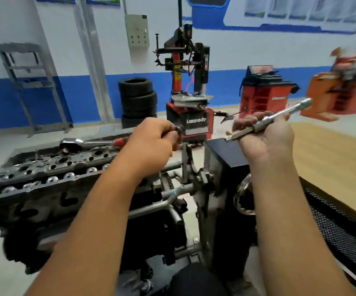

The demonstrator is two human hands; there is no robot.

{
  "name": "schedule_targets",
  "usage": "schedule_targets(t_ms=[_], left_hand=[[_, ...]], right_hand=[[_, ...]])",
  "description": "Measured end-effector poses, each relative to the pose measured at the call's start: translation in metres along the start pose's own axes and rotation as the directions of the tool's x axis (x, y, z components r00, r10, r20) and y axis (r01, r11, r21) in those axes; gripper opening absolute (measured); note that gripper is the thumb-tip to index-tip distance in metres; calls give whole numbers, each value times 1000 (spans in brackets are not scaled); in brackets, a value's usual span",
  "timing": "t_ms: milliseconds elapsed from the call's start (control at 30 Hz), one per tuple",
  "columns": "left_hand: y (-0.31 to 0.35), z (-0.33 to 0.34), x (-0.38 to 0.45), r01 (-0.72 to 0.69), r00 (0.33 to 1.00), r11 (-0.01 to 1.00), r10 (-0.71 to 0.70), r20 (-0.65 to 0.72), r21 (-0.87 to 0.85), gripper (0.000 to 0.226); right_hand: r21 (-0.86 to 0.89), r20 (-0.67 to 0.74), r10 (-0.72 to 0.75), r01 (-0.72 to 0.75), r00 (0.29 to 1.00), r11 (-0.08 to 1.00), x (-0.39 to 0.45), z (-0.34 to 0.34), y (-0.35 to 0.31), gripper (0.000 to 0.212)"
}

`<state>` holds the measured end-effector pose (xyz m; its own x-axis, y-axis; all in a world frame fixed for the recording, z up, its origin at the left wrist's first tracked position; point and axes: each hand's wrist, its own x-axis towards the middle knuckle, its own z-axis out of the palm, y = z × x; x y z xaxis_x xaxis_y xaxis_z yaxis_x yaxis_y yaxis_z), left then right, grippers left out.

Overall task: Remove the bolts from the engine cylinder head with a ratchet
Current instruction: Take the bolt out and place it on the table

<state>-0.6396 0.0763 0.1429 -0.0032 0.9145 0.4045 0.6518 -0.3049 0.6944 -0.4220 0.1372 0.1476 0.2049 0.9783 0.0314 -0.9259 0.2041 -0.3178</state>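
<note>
The grey engine cylinder head [51, 167] sits on a stand at the left, its top full of round holes. A ratchet [87, 143] with a red grip lies across its far edge, untouched. My left hand [151, 138] is raised above the head's right end and pinches a small dark part [180, 129], likely a bolt head or socket. My right hand [264, 133] is held up palm-up to the right and grips a long silver extension bar with a socket end [279, 117], which points up and to the right.
The engine stand's metal frame and levers [194, 178] lie between my forearms. A wooden table with a black mesh edge [333, 159] is at the right. Stacked tyres [138, 99], a tyre changer [187, 82] and red machines [262, 90] stand at the back wall.
</note>
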Motion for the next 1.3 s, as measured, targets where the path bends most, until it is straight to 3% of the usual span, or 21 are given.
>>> schedule_targets(t_ms=[67,200,300,400,533,600,700,767,900,1000,1100,1200,1300], left_hand=[[37,35,7,34,997,979,-20,68,-202,22],[112,137,10,192,955,833,-37,294,-518,9],[166,224,-1,289,899,810,-46,436,-510,15],[201,294,-17,258,896,867,-51,441,-426,17],[229,344,-31,342,874,822,-99,476,-456,17],[233,356,-33,373,860,816,-126,494,-442,15],[227,361,-36,430,827,787,-148,542,-442,9],[221,362,-40,466,810,769,-171,561,-438,5],[211,358,-49,560,785,661,-232,574,-500,9],[203,348,-45,572,795,607,-244,556,-551,10],[195,333,-33,519,830,643,-223,511,-564,9],[185,321,-24,479,856,659,-205,474,-580,9],[172,318,-26,482,858,653,-216,467,-585,8]], right_hand=[[-162,-18,-25,22,1000,987,-7,-30,-55,49],[-458,-112,-30,-25,993,888,-46,-100,-122,43],[-528,-166,-49,-47,985,848,-73,-145,-148,36],[-611,-162,-104,-17,981,791,-84,-174,-183,35],[-679,-213,-183,-11,960,734,-75,-197,-243,32],[-734,-289,-293,-15,912,679,-54,-207,-281,35],[-788,-397,-483,-20,780,616,-12,-222,-345,28],[-797,-464,-517,-83,719,599,13,-235,-376,15],[-793,-555,-505,-239,661,560,38,-273,-397,25],[-780,-601,-559,-266,571,567,44,-292,-399,20],[-781,-606,-610,-236,511,578,44,-294,-405,17],[-792,-590,-615,-226,524,567,42,-289,-417,18],[-804,-586,-583,-320,562,501,45,-293,-420,26]])
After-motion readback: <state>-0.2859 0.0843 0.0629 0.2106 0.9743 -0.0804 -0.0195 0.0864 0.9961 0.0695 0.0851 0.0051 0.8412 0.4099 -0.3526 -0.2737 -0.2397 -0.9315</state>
